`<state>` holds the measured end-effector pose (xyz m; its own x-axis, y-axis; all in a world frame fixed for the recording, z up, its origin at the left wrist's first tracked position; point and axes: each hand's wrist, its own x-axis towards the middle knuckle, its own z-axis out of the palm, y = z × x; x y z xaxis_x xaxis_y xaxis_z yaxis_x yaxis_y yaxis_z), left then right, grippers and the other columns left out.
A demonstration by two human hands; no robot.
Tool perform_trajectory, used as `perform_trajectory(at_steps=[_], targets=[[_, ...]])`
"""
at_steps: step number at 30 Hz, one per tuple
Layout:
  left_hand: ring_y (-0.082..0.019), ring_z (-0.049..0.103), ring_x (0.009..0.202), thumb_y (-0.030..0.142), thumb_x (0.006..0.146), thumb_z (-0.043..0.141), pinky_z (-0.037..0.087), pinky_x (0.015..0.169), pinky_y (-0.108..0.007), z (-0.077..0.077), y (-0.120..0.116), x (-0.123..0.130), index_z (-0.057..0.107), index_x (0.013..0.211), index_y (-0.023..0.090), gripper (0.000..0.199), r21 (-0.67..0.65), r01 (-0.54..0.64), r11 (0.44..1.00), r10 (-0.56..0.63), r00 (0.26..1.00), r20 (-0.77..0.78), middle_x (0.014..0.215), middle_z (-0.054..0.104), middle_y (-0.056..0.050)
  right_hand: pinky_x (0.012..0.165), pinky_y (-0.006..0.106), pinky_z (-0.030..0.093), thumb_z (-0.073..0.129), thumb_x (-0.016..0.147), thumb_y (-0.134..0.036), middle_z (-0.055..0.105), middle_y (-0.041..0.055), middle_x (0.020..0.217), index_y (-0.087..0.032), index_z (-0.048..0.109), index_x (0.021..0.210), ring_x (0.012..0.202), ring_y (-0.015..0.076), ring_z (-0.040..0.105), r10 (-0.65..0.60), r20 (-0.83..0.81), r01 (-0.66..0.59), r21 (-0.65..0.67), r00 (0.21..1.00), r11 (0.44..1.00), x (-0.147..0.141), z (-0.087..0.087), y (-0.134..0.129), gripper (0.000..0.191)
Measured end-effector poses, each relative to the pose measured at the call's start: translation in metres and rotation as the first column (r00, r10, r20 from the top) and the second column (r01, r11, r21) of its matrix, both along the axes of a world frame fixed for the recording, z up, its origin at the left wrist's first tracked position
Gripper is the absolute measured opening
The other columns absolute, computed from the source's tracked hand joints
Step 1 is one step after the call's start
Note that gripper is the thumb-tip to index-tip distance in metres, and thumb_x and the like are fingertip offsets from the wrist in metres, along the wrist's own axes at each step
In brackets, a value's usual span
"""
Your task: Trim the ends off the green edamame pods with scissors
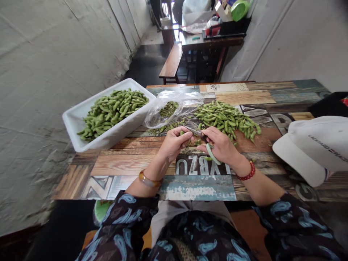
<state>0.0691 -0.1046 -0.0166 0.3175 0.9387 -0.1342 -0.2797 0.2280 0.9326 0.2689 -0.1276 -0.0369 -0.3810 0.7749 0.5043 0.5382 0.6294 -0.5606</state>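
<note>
My left hand point(176, 143) pinches a green soybean pod point(182, 133) between thumb and fingers; most of the pod is hidden. In my right hand point(219, 143) is a pair of scissors point(210, 152) with pale green handles, its blades pointing left and touching the fingertips of the left hand. Just beyond the hands, a loose heap of pods point(224, 117) covers the table. A clear plastic bag point(160, 121) with small green trimmings point(169, 108) lies behind my left hand, and more scraps are scattered around it.
A white plastic tub point(108, 142) piled with pods point(115, 108) stands at the left, near the wall. A white cap point(307, 145) rests at the table's point(130, 165) right side. Farther back are a wooden bench point(172, 59) and another table point(212, 42) with boxes and bags.
</note>
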Motion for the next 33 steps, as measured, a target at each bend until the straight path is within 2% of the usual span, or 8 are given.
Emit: perform_trajectory(at_steps=[9,17,21,25,27,29,31,33], targets=[[-0.002,0.033,0.042,0.03,0.067,0.081,0.021,0.042,-0.017,0.007,0.002,-0.004,0.063,0.078,0.014,0.027,0.018,-0.073,0.997,0.073,0.997,-0.006,0.051,0.047,0.007,0.07,0.034,0.054,0.065,0.088,-0.049,0.064,0.0079,0.093,-0.02,0.062,0.115,0.075,0.0205,0.061,-0.021,0.018,0.021,-0.02,1.0,1.0,0.003,-0.004,0.002,0.039],[-0.004,0.045,0.052,0.035,0.067,0.078,0.022,0.039,-0.014,0.012,0.012,-0.012,0.051,0.074,0.017,0.033,-0.145,0.016,0.989,0.014,0.979,0.202,0.076,0.058,0.001,0.077,0.035,0.054,0.068,0.086,-0.043,0.068,0.0049,0.089,-0.02,0.068,0.111,0.081,0.0204,0.065,-0.326,-0.231,0.298,-0.15,0.917,0.943,0.025,0.01,0.012,0.034],[-0.003,0.037,0.045,0.038,0.068,0.08,0.019,0.038,-0.015,0.006,0.016,-0.011,0.054,0.076,0.017,0.034,-0.093,0.033,0.995,-0.026,0.996,0.08,0.062,0.048,0.006,0.074,0.034,0.054,0.067,0.085,-0.044,0.069,0.0044,0.087,-0.018,0.069,0.11,0.079,0.0192,0.065,-0.339,-0.289,0.295,-0.184,0.895,0.938,0.03,0.007,0.018,0.036],[-0.005,0.038,0.044,0.038,0.071,0.077,0.016,0.039,-0.019,0.0,0.023,0.001,0.065,0.089,0.016,0.03,-0.013,0.08,0.997,-0.081,0.976,-0.204,0.063,0.051,0.004,0.077,0.035,0.054,0.07,0.083,-0.046,0.069,0.0054,0.086,-0.017,0.069,0.107,0.082,0.021,0.065,-0.3,-0.307,0.263,-0.157,0.903,0.952,0.028,0.009,0.019,0.038],[-0.007,0.038,0.045,0.039,0.074,0.072,0.018,0.042,-0.021,-0.002,0.029,0.012,0.067,0.088,0.016,0.027,0.07,0.122,0.99,-0.089,0.929,-0.359,0.059,0.05,0.003,0.08,0.036,0.054,0.07,0.084,-0.047,0.07,0.0058,0.086,-0.018,0.07,0.106,0.085,0.022,0.066,-0.287,-0.314,0.256,-0.136,0.905,0.957,0.027,0.012,0.018,0.037],[-0.009,0.039,0.048,0.036,0.077,0.068,0.025,0.047,-0.023,-0.005,0.036,0.025,0.069,0.082,0.015,0.022,0.213,0.176,0.961,-0.03,0.833,-0.552,0.055,0.049,0.003,0.082,0.037,0.054,0.069,0.084,-0.047,0.07,0.0062,0.087,-0.018,0.07,0.104,0.086,0.0226,0.066,-0.283,-0.32,0.259,-0.115,0.904,0.959,0.026,0.014,0.018,0.035],[-0.012,0.046,0.057,0.03,0.076,0.067,0.031,0.056,-0.025,-0.008,0.042,0.038,0.069,0.074,0.015,0.015,0.358,0.256,0.898,0.108,0.661,-0.743,0.059,0.056,-0.001,0.083,0.038,0.054,0.069,0.084,-0.047,0.071,0.007,0.089,-0.019,0.069,0.102,0.086,0.0232,0.066,-0.278,-0.312,0.263,-0.09,0.908,0.961,0.026,0.015,0.018,0.034],[-0.015,0.049,0.063,0.026,0.074,0.068,0.033,0.061,-0.026,-0.011,0.047,0.047,0.068,0.072,0.015,0.011,0.409,0.338,0.848,0.225,0.469,-0.854,0.064,0.061,-0.003,0.085,0.04,0.054,0.07,0.084,-0.047,0.071,0.0084,0.09,-0.018,0.069,0.102,0.086,0.0241,0.066,-0.265,-0.285,0.255,-0.07,0.921,0.964,0.025,0.014,0.019,0.035]])
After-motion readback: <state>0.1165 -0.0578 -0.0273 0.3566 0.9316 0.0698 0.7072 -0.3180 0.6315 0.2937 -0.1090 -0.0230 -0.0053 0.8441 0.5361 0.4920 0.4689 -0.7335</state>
